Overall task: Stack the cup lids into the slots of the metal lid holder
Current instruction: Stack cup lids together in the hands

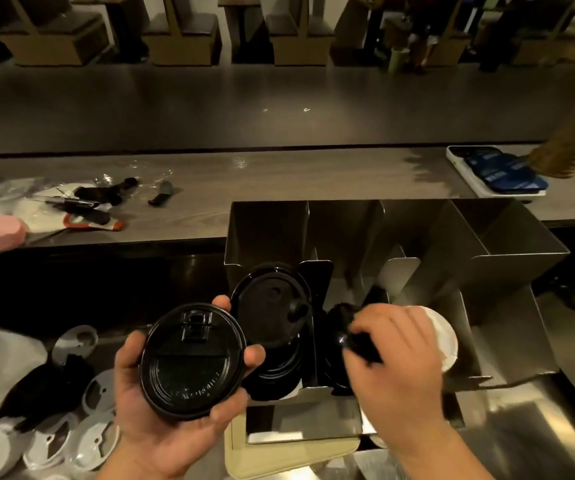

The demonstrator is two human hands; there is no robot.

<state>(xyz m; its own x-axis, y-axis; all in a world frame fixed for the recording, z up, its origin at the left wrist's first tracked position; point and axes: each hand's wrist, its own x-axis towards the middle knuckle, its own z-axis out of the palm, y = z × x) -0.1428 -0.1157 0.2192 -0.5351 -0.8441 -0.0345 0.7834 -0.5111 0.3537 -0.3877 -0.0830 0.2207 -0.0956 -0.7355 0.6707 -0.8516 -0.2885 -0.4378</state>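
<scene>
At the near edge of the steel counter (508, 424), the left hand (161, 403) gripped a black flip-top lid (192, 362) by its rim. The thumb lay at the lid's nine o'clock edge and the fingertips curled round the opposite side. Raised lettering ran along the lid's six o'clock margin but was too faint to read.

The metal lid holder (508, 258) stood at two o'clock from this hand, with its slots opening toward the person. Its leftmost slot held a stack of black lids (272, 306), which leaned just beside the gripped lid at that lid's two o'clock.

The right hand (400, 355), blurred, reached into the second slot. Its fingers were curled and pinched a second black lid (343, 323).

White lids (447, 341) sat in the third slot at three o'clock from the right hand and were partly hidden behind it. Loose white lids (95, 441) lay at eight o'clock from the left hand.

On the far ledge, at one o'clock in the view, a white tray (459, 168) carried blue packets (501, 171) whose pale print was too small to read.
</scene>
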